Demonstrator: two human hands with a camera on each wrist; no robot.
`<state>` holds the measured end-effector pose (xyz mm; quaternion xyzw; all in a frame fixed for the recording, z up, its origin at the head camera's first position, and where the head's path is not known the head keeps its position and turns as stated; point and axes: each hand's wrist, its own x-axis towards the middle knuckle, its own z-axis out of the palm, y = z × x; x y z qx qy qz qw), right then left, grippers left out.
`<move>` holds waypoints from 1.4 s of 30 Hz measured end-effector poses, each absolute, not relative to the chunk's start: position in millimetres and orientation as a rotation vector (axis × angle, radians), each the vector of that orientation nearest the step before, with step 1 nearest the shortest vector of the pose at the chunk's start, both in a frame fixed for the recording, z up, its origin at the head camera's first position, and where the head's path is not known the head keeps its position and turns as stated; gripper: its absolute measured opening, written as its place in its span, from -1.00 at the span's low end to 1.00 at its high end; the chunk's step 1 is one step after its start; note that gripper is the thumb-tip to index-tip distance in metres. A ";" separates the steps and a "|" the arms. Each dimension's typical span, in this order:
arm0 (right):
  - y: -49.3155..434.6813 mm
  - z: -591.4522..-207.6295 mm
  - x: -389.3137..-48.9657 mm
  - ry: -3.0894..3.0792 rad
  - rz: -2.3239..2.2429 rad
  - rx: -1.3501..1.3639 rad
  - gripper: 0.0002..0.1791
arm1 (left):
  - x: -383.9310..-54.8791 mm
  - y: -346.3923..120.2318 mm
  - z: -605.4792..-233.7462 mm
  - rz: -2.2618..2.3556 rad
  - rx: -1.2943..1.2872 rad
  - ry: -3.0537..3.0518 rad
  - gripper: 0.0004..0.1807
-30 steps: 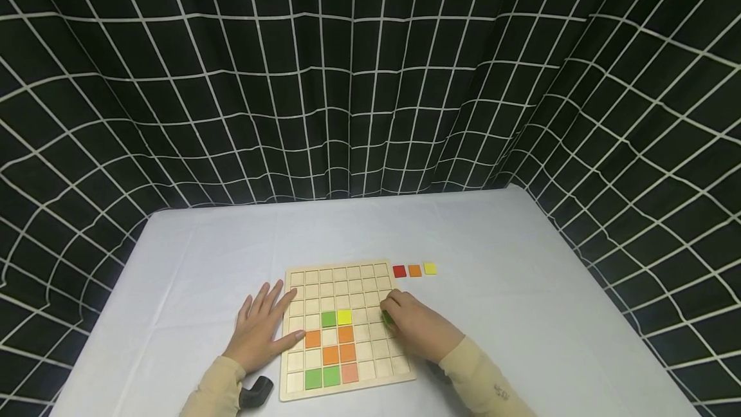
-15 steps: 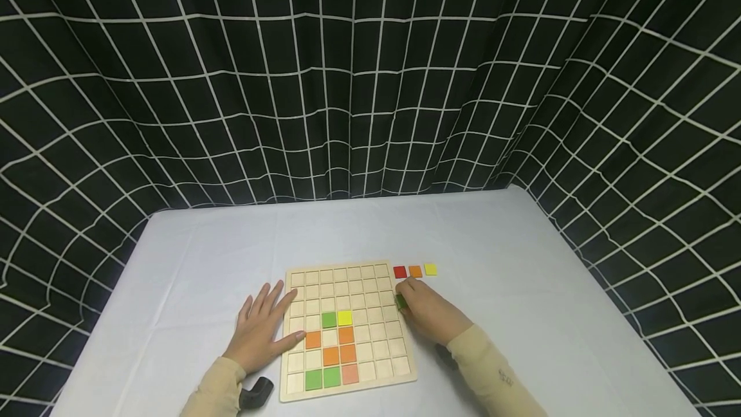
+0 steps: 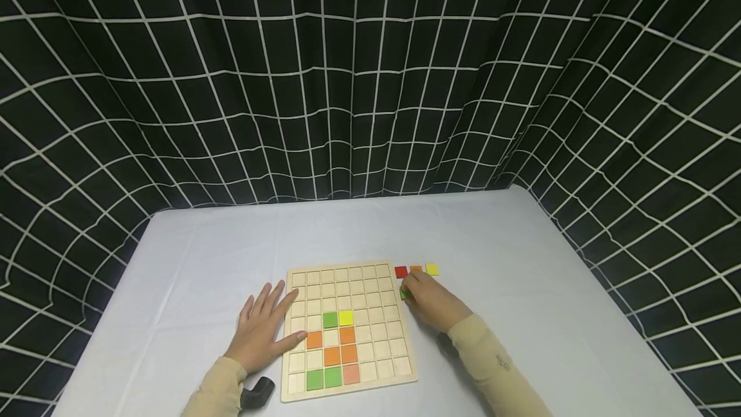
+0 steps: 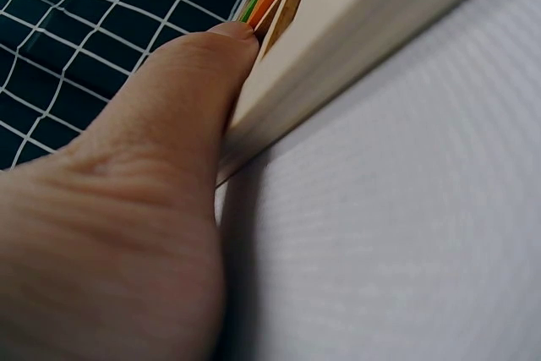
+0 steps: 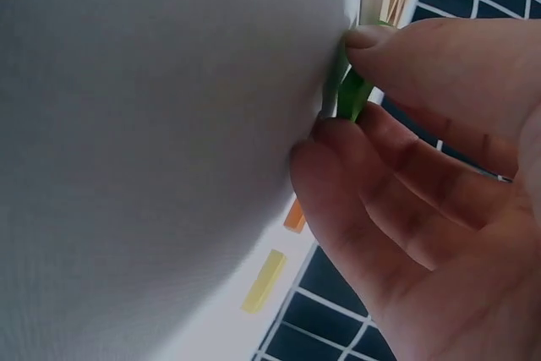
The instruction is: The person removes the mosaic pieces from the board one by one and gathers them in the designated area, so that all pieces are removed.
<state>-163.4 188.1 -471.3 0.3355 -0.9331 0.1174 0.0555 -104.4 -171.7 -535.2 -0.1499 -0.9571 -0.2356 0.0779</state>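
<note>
hand (image 3: 431, 300) pinching green tile (image 5: 353, 97), gridded wooden board (image 3: 377, 315)

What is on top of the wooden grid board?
Four orange tiles, three green tiles, one yellow tile and one pink tile lie on the board. The left hand overlaps its left edge; what it covers there is hidden.

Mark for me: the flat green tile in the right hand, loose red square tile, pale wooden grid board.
Flat green tile (image 5: 353, 97), right wrist view: its exposed middle.
Red square tile (image 3: 401, 272), head view: top face centre.
Pale wooden grid board (image 3: 363, 334), head view: bare cell.
</note>
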 end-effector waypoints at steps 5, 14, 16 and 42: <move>189.6 -473.1 -167.0 -2.800 0.340 1.040 -0.80 | -104.6 -171.3 -533.7 -0.711 -0.446 -2.889 -0.09; 190.5 -474.1 -170.7 -2.782 0.319 1.059 -0.79 | -103.6 -170.0 -535.1 -0.709 -0.430 -2.883 -0.09; 190.3 -473.9 -170.8 -2.791 0.316 1.058 -0.79 | -102.8 -169.6 -533.6 -0.716 -0.422 -2.892 -0.08; 188.5 -473.4 -169.7 -2.797 0.301 1.037 -0.82 | -100.7 -169.5 -525.7 -0.736 -0.423 -2.926 -0.09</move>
